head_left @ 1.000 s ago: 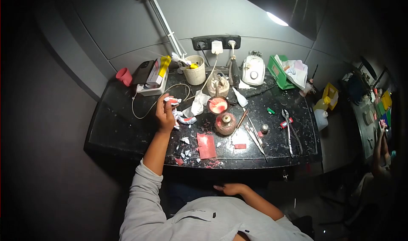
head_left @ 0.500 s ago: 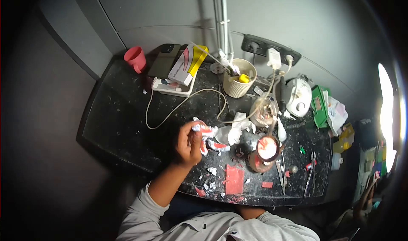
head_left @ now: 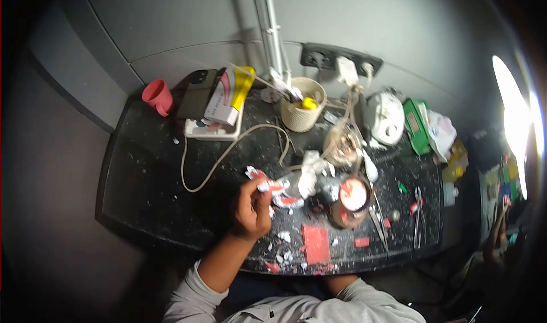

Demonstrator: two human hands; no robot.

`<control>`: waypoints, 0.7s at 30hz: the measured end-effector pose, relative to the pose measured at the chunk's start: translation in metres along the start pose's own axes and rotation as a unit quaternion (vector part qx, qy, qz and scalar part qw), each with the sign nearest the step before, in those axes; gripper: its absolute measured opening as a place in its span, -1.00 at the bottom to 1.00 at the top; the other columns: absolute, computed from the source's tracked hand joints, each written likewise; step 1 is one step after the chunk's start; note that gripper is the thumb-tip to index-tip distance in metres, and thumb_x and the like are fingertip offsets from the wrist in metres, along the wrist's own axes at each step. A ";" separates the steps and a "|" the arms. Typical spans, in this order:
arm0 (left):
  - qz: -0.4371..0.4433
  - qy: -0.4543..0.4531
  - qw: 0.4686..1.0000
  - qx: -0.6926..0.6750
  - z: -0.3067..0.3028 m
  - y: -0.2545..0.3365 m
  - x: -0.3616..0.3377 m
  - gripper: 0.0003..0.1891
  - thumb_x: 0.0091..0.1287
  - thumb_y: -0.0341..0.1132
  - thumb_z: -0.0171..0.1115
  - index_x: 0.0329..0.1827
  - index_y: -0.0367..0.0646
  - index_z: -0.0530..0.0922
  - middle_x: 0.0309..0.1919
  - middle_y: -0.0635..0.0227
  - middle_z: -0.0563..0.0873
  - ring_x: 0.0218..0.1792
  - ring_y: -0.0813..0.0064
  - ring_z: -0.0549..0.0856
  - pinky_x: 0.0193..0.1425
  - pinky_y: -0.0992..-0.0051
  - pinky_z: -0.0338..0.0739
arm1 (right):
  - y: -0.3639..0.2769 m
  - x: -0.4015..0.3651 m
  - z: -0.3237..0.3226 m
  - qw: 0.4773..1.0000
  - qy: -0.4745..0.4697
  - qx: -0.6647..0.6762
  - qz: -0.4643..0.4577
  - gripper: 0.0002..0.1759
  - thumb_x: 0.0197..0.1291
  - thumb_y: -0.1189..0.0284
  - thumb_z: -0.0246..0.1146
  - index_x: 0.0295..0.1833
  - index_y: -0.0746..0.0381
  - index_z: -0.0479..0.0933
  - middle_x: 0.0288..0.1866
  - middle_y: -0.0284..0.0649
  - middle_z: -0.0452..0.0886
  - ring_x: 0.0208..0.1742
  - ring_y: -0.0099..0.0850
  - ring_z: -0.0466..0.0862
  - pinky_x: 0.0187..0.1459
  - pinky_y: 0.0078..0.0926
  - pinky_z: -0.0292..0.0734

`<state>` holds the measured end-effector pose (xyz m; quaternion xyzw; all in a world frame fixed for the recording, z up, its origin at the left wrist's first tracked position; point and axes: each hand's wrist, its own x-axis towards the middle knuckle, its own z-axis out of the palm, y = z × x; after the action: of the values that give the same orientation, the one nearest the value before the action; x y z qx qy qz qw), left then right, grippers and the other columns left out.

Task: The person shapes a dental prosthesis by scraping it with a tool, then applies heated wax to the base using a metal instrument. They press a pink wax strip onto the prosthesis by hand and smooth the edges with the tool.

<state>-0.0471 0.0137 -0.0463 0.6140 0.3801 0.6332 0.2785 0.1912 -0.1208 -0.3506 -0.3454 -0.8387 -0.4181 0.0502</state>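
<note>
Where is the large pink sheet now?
In the head view, the sheet lies near the front edge of the table, left of a pink strip.

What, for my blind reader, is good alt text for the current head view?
A person's left hand holds a small red-and-white moulded piece over a scuffed black worktop; the right hand is out of sight. Nearby lie a flat red rectangular sheet and white fragments; a red mug sits back left.

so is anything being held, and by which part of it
The left hand pinches a red-and-white piece, seemingly by one end; the exact contact is unclear. The right hand is out of view.
</note>
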 end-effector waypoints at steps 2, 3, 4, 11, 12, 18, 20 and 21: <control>0.000 -0.004 1.000 0.008 0.000 -0.001 0.002 -0.73 0.54 -0.41 0.10 0.20 -0.38 0.45 -0.10 0.15 0.70 -0.21 0.51 0.72 -0.11 0.57 0.62 | 0.004 0.014 0.029 0.914 0.229 -0.318 0.106 -0.31 0.46 0.01 0.03 0.53 0.21 0.28 0.46 0.12 0.38 0.43 0.05 0.43 0.48 -0.15 0.28; -0.031 -0.013 0.999 -0.013 -0.001 -0.001 0.002 -0.74 0.55 -0.42 0.08 0.20 -0.38 0.42 -0.09 0.14 0.69 -0.22 0.53 0.70 -0.12 0.57 0.64 | 0.004 -0.001 0.009 0.915 0.217 -0.325 0.102 -0.31 0.46 0.01 0.03 0.53 0.21 0.28 0.46 0.12 0.38 0.43 0.05 0.43 0.48 -0.15 0.28; -0.044 0.001 0.999 -0.016 0.001 0.004 0.006 -0.74 0.55 -0.40 0.09 0.20 -0.36 0.43 -0.11 0.16 0.69 -0.21 0.54 0.70 -0.12 0.56 0.64 | 0.005 -0.013 -0.011 0.988 -0.004 -0.009 0.155 -0.32 0.45 0.03 0.06 0.51 0.21 0.30 0.42 0.14 0.41 0.40 0.05 0.47 0.44 -0.17 0.33; -0.003 -0.003 0.999 -0.035 0.009 0.019 0.002 -0.71 0.56 -0.37 0.08 0.22 -0.37 0.43 -0.01 0.16 0.66 -0.12 0.53 0.68 -0.11 0.58 0.64 | 0.197 0.085 -0.242 0.354 -0.379 0.848 -0.106 -0.50 0.51 0.18 0.10 0.30 0.37 0.47 0.09 0.17 0.67 0.08 0.10 0.67 0.13 -0.14 0.57; 0.004 -0.017 1.000 -0.019 0.007 0.018 -0.001 -0.72 0.56 -0.39 0.07 0.22 -0.38 0.43 0.00 0.16 0.65 -0.13 0.53 0.67 -0.13 0.60 0.61 | 0.238 0.090 -0.252 0.359 -0.315 0.875 -0.079 -0.56 0.48 0.23 0.18 0.24 0.37 0.52 0.08 0.13 0.69 0.08 0.04 0.69 0.12 -0.19 0.59; -0.025 -0.109 0.994 0.003 0.002 0.018 -0.016 -0.74 0.51 -0.47 0.07 0.17 -0.43 0.46 0.00 0.09 0.62 -0.07 0.46 0.62 0.09 0.50 0.50 | 0.356 0.130 -0.192 0.656 -0.184 0.439 0.585 -0.72 0.28 0.34 0.38 -0.15 0.40 0.64 -0.40 -0.03 0.73 -0.45 -0.27 0.73 -0.34 -0.36 0.58; 0.010 -0.083 0.996 0.015 0.006 0.016 -0.012 -0.77 0.44 -0.47 0.20 0.09 -0.38 0.54 -0.12 0.09 0.70 -0.31 0.51 0.63 -0.25 0.58 0.51 | 0.356 0.137 -0.163 0.696 -0.271 0.345 0.569 -0.59 0.23 0.18 0.43 -0.27 0.39 0.67 -0.48 0.02 0.70 -0.46 -0.13 0.73 -0.33 -0.28 0.59; 0.012 -0.087 0.996 0.013 0.006 0.017 -0.012 -0.77 0.44 -0.47 0.21 0.08 -0.38 0.54 -0.12 0.07 0.71 -0.31 0.48 0.65 -0.25 0.56 0.53 | 0.355 0.142 -0.158 0.653 -0.291 0.402 0.572 -0.55 0.19 0.13 0.44 -0.32 0.38 0.67 -0.50 0.03 0.69 -0.45 -0.09 0.73 -0.31 -0.26 0.60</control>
<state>-0.0382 -0.0045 -0.0389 0.6748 0.3550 0.5760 0.2947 0.2718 -0.0145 0.0415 -0.8068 -0.5328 0.1933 0.1668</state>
